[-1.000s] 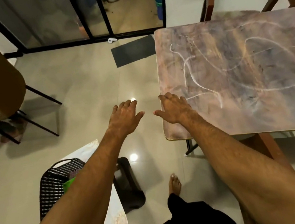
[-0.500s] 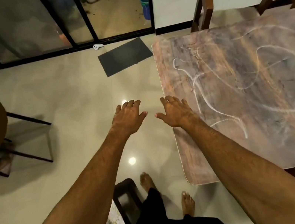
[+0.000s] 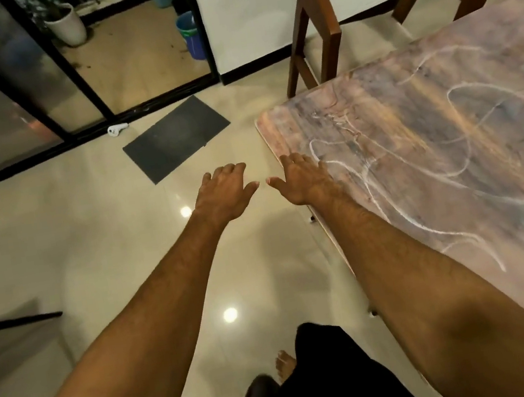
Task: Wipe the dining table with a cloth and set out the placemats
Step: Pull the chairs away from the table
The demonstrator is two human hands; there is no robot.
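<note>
The dining table [image 3: 451, 139] fills the right side, its brown marbled top crossed by pale curved streaks. My right hand [image 3: 302, 179] is stretched out flat over the table's left edge, fingers spread, holding nothing. My left hand [image 3: 223, 192] hovers beside it over the floor, also flat with spread fingers and empty. The two thumbs nearly meet. No cloth or placemat is in sight.
A wooden chair [image 3: 320, 15] with a pale seat stands at the table's far end. A dark floor mat [image 3: 175, 136] lies before the black-framed glass doors [image 3: 30, 108], with a small white object [image 3: 117, 129] beside it. Chair legs [image 3: 11, 323] show at the left edge.
The view has swung right and forward along the table's left side; the basket and tan chair at the left have dropped out of sight. Both hands keep the same flat, empty pose.
</note>
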